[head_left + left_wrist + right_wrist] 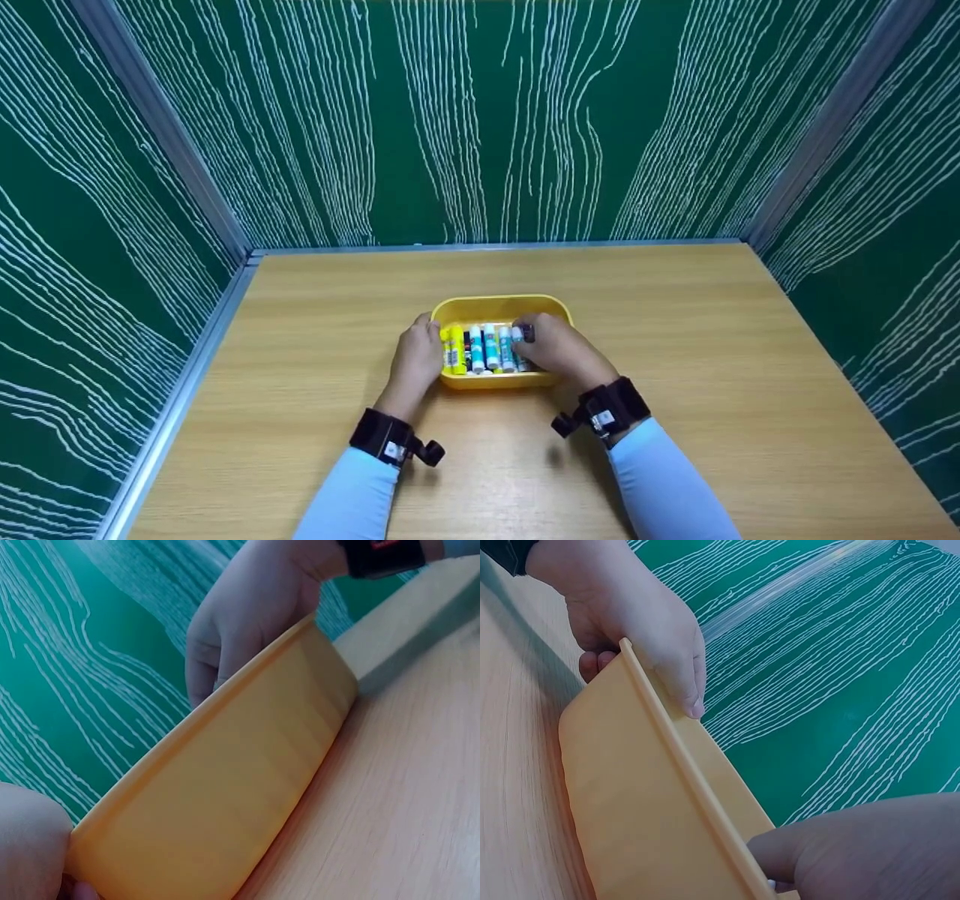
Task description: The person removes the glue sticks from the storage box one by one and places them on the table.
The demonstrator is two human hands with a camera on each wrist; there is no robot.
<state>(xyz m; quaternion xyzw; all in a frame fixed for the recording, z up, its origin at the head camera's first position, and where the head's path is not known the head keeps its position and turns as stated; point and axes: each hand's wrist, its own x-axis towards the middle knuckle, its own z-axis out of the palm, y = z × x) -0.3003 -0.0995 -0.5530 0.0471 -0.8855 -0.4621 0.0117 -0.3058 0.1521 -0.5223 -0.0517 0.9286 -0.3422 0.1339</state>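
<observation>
A yellow plastic bin (491,382) stands on the table with a row of sticks in it. At its left end are yellow sticks (457,350); beside them lie white-and-teal glue sticks (490,346). My left hand (416,352) grips the bin's left end, thumb inside the rim and fingers outside, as the right wrist view shows. My right hand (562,349) reaches over the right end into the bin, pinching a glue stick (517,335) at the row's right side. A dark piece (528,332) shows by its fingers. In the left wrist view the bin wall hides those fingertips.
The wooden table (480,465) reaches to green walls (420,150) with white wavy lines at the back and both sides. A metal strip (495,245) runs along its back edge. Each wrist carries a black strap (615,409) with a small camera.
</observation>
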